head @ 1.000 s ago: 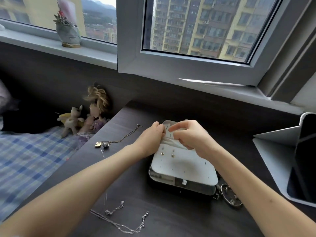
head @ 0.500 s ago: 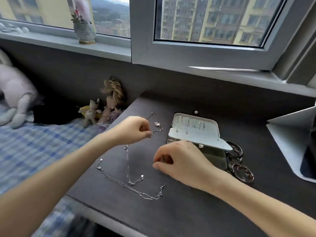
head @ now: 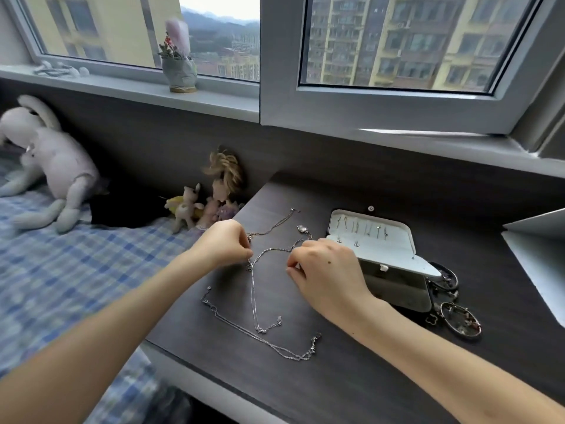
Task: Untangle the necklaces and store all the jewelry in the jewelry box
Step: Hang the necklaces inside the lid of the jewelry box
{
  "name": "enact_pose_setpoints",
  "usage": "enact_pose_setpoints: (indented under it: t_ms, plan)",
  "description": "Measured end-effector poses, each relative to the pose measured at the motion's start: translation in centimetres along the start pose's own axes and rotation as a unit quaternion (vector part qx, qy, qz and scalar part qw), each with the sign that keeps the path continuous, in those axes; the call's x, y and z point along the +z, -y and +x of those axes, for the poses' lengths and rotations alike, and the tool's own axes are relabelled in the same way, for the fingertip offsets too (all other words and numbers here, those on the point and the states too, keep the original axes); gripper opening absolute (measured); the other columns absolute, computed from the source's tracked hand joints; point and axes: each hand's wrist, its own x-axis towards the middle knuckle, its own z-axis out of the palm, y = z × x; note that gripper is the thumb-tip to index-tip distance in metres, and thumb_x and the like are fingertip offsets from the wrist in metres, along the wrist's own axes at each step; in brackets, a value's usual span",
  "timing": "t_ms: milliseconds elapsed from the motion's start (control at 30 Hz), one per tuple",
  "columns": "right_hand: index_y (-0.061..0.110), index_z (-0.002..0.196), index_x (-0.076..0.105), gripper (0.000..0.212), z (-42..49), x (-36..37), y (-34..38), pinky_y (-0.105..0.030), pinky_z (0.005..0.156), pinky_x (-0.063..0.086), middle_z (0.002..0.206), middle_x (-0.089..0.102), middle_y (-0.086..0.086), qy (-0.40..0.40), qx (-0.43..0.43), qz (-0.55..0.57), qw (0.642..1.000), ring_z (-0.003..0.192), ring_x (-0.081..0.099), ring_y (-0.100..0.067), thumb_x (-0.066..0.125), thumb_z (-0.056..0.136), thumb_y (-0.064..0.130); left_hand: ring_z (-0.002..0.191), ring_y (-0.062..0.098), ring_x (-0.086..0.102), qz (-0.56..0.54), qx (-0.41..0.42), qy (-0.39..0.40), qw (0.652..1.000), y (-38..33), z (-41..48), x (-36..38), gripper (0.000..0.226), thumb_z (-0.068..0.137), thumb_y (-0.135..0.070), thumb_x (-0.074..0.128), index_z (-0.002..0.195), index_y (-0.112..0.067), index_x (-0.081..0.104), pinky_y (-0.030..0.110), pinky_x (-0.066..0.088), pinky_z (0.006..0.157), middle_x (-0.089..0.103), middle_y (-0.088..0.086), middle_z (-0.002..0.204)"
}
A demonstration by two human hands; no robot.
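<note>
Left hand (head: 227,243): fingers curled, pinching a thin silver chain (head: 269,250) at its left end. From the pinch two strands hang down and trail across the desk (head: 336,387) toward me.

Right hand (head: 328,270): fingers curled tight, knuckles up, thumb tip tucked against the index. The chain runs up to the index knuckle, but I can't tell if I actually grip it; the contact is hidden.

The other necklaces (head: 276,347) lie loose on the desk in front of my hands, crossing the hanging strands near the desk edge. One more chain lies behind my left hand, with a pendant (head: 302,229) just beside my right index.

Box (head: 397,289): open, just right of my right hand, its white earring panel raised. Bracelets (head: 461,319) lie against its right side, outside it.
</note>
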Motion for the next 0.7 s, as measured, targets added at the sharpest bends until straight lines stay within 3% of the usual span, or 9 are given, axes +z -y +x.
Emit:
enact_pose_setpoints:
  t_ms: [100, 267, 467, 600, 700]
  plan:
    - [0.017, 0.069, 0.071, 0.008, 0.2, -0.5, 0.0, -0.026, 0.059, 0.033, 0.072, 0.067, 0.0, 0.011, -0.011, 0.027, 1.0, 0.072, 0.06, -0.028, 0.071, 0.076, 0.022, 0.073, 0.013, 0.055, 0.001, 0.021, 0.013, 1.0, 0.3, 0.4, 0.0, 0.011, 0.078, -0.01, 0.063, 0.082, -0.013, 0.073, 0.012, 0.032, 0.05, 0.055, -0.009, 0.066]
    - [0.02, 0.098, 0.069, 0.022, 1.1, -0.6, 0.2, -0.027, 0.072, 0.033, 0.101, 0.065, 0.004, 0.033, -0.017, 0.029, 0.999, 0.1, 0.055, -0.022, 0.05, 0.094, 0.03, 0.08, 0.017, 0.054, -0.009, -0.022, -0.076, 0.997, 2.5, 1.5, -1.6, 0.01, 0.082, -0.008, 0.061, 0.084, -0.015, 0.068, 0.022, 0.034, 0.064, 0.053, -0.005, 0.075]
    - [0.021, 0.102, 0.067, 0.023, 3.1, 0.2, 0.8, -0.027, 0.079, 0.038, 0.105, 0.064, 0.005, 0.046, 0.002, 0.035, 0.998, 0.104, 0.055, -0.02, 0.048, 0.093, 0.028, 0.074, 0.015, 0.053, -0.003, 0.003, -0.058, 0.998, 3.8, 2.5, -1.9, 0.003, 0.081, -0.018, 0.069, 0.082, -0.016, 0.07, 0.023, 0.035, 0.062, 0.054, -0.006, 0.071]
    - [0.022, 0.099, 0.068, 0.02, 3.8, 0.5, 1.1, -0.03, 0.081, 0.044, 0.102, 0.065, 0.004, 0.049, 0.01, 0.052, 0.997, 0.101, 0.056, -0.02, 0.05, 0.091, 0.027, 0.071, 0.013, 0.05, 0.0, 0.046, -0.042, 0.998, 2.5, 2.9, -0.9, 0.016, 0.078, -0.031, 0.074, 0.083, -0.018, 0.067, 0.025, 0.035, 0.06, 0.052, -0.007, 0.069]
    - [0.022, 0.099, 0.068, 0.021, 3.6, 0.4, 1.1, -0.031, 0.081, 0.044, 0.102, 0.065, 0.004, 0.053, 0.007, 0.057, 0.997, 0.102, 0.056, -0.02, 0.05, 0.091, 0.029, 0.079, 0.015, 0.052, 0.03, 0.055, -0.019, 0.998, 1.7, 3.5, -0.2, 0.021, 0.079, -0.03, 0.072, 0.089, -0.012, 0.069, 0.023, 0.032, 0.064, 0.054, -0.003, 0.078]
